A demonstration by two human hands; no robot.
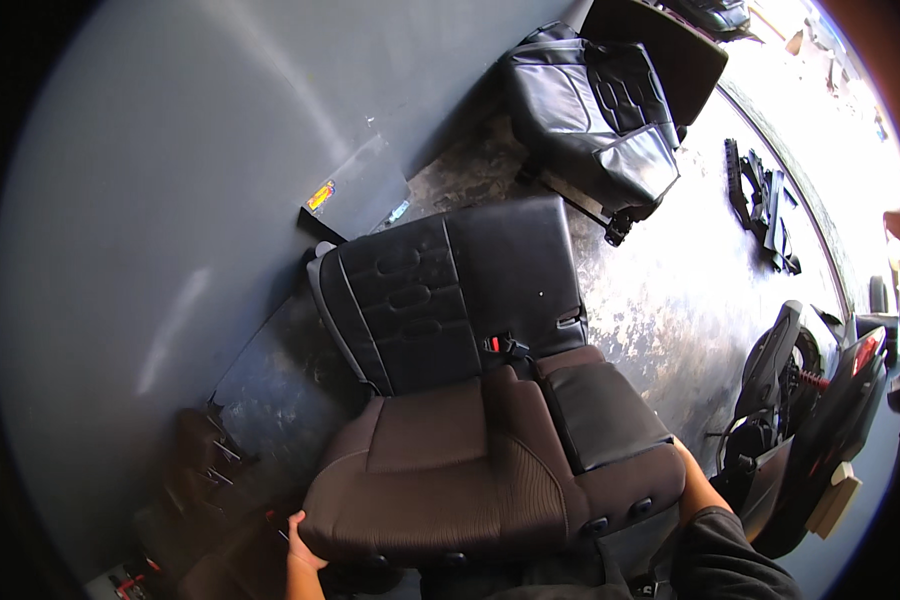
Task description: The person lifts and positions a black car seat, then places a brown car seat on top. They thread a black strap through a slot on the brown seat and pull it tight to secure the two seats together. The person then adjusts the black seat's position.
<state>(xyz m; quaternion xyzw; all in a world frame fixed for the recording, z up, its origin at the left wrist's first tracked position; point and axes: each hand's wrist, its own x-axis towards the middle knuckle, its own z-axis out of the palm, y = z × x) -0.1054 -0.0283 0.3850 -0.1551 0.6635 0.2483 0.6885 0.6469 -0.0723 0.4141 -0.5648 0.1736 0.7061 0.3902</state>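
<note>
A brown fabric car seat backrest (430,480) with a black padded panel (605,415) on its right side is right in front of me. My left hand (303,542) is closed on its near left corner, the thumb lying against the edge. At its right side my right forearm (695,485) reaches up along the edge; the fingers of that hand are hidden behind the seat. Directly beyond, against the brown part, is a black leather seat section (450,290) with stitched oval pads. A seat belt buckle (505,346) with a red button lies where the two parts meet.
Another black leather seat (595,110) stands farther off beside the grey wall (160,180). A grey box (360,190) sits against that wall. Black metal brackets (765,205) lie on the floor to the right. A motorcycle (810,400) is parked near my right arm.
</note>
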